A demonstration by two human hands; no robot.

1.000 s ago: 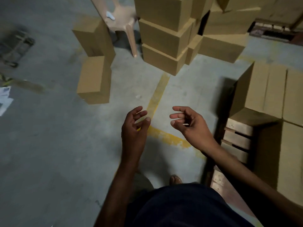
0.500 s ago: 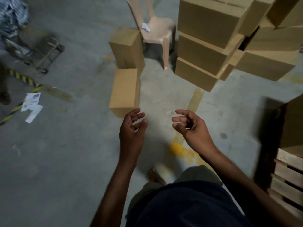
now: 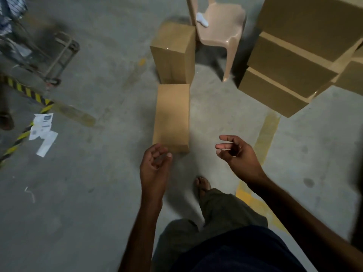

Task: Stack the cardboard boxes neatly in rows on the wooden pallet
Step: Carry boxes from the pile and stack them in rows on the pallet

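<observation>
At the far left a metal hand trolley [image 3: 59,54] stands on the concrete floor [image 3: 88,193], blurred. Below it runs a strip of black-and-yellow hazard tape [image 3: 19,89], and a few loose sheets of paper [image 3: 42,132] lie across its lower stretch.

Near the middle, one cardboard box [image 3: 172,114] lies flat on the floor with its long side running away from the person. A second cardboard box [image 3: 173,54] stands on end just behind it, touching or nearly touching its far end.

The left hand [image 3: 155,167] hangs in the air in front of the flat box's near left corner, fingers loosely curled, holding nothing. Whether it touches the box cannot be told. A sandalled foot [image 3: 203,185] is stepping forward between the two arms.

The right hand [image 3: 237,156] is held up to the right of the flat box, apart from it. Its fingers are loosely bent, its index finger reaches out, and it is empty.

Behind, a beige plastic chair [image 3: 222,26] stands beside the upright box, with a small white object [image 3: 202,18] on its seat. A yellow painted line [image 3: 267,132] crosses the floor. At the far right is a stack of cardboard boxes [image 3: 290,71], three layers high.
</observation>
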